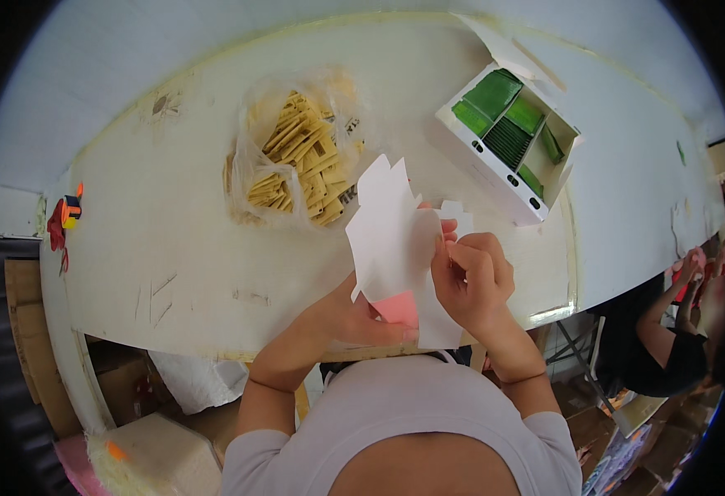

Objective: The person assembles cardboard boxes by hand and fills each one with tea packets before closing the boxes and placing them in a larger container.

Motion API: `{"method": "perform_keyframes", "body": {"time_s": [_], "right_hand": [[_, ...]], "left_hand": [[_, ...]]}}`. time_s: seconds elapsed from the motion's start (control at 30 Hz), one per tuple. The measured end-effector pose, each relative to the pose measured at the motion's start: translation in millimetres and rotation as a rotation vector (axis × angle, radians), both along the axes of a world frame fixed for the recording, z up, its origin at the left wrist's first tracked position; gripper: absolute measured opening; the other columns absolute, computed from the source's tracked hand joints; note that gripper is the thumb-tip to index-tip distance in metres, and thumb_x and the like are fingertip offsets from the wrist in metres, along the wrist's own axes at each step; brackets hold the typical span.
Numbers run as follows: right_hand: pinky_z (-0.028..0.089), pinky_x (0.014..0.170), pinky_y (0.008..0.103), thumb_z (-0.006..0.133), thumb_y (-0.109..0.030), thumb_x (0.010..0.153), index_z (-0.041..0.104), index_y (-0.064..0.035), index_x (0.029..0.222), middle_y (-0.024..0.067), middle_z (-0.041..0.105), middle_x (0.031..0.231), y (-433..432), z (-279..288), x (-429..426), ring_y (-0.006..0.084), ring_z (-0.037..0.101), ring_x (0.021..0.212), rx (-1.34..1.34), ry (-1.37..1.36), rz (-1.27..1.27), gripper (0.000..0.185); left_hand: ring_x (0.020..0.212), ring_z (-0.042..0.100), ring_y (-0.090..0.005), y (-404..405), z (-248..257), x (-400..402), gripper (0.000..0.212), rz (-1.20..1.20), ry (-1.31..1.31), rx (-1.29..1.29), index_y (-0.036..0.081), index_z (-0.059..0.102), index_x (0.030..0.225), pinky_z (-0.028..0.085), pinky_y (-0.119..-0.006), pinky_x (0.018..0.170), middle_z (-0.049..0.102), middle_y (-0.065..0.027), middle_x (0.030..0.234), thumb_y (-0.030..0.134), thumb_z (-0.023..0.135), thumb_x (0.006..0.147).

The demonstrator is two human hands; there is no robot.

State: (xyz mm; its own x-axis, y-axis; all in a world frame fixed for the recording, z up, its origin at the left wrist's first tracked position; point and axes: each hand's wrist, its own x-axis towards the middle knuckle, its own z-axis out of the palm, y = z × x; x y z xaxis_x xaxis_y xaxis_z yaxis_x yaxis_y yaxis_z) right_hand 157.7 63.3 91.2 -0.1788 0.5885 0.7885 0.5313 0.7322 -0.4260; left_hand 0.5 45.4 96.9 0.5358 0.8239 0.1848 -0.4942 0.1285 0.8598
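Observation:
A thin card box blank, white with a pink part at its lower end, is bent up in front of my chest. My left hand grips it from below, thumb across the pink part. Fingertips, apparently of the same hand, show past the blank's far edge. At the right edge, my right hand pinches the card between thumb and curled fingers. Part of the left hand is hidden behind the card. Beyond it lies a clear plastic bag full of small yellow packets.
An open white box with dividers holds green packets at the back right of the white table. An orange and black tape dispenser is at the left edge. A person sits at far right. Cardboard boxes stand below.

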Motion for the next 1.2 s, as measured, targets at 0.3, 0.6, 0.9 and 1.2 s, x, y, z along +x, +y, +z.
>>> {"method": "perform_keyframes", "body": {"time_s": [0.3, 0.6, 0.9, 1.2], "right_hand": [[0.054, 0.062, 0.0266, 0.070, 0.007, 0.065, 0.063, 0.0023, 0.098, 0.0101, 0.050, 0.088, -0.1, 19.6, -8.8, 0.0194, 0.058, 0.074, -0.096, -0.008, 0.255, 0.034], [0.040, 0.041, 0.0203, 0.072, 0.005, 0.064, 0.063, -0.0002, 0.099, 0.0064, 0.052, 0.083, 4.1, 19.2, -19.8, 0.0101, 0.053, 0.057, -0.246, 0.066, 0.109, 0.037], [0.035, 0.040, 0.0181, 0.069, 0.006, 0.068, 0.059, 0.0024, 0.098, 0.0046, 0.054, 0.074, -0.1, 1.3, -20.9, 0.0044, 0.043, 0.047, -0.328, 0.227, 0.094, 0.032], [0.036, 0.045, 0.0199, 0.062, 0.007, 0.071, 0.058, 0.0003, 0.102, 0.0036, 0.051, 0.072, 0.8, 4.6, -15.7, 0.0072, 0.044, 0.048, -0.456, 0.275, 0.242, 0.031]], "left_hand": [[0.123, 0.037, -0.0272, 7.2, 16.9, -3.6, 0.094, 0.112, 0.130, -0.033, 0.005, 0.020, 0.139, 0.032, -0.041, 0.100, 0.036, -0.0141, 0.134, 0.013, 0.065, 0.058], [0.111, 0.050, -0.0245, 12.2, 35.2, -12.2, 0.081, 0.142, -0.102, -0.355, -0.002, 0.032, 0.134, 0.040, -0.034, 0.094, 0.046, -0.0156, 0.127, 0.009, 0.047, 0.056], [0.106, 0.052, -0.0260, 12.7, 30.2, -20.0, 0.076, 0.140, 0.054, -0.406, -0.004, 0.037, 0.129, 0.043, -0.034, 0.091, 0.050, -0.0188, 0.122, 0.013, 0.045, 0.055], [0.111, 0.050, -0.0204, 4.9, 37.8, -26.6, 0.074, 0.239, 0.263, -0.611, 0.000, 0.037, 0.129, 0.041, -0.032, 0.092, 0.050, -0.0109, 0.122, 0.006, 0.047, 0.056]]}}
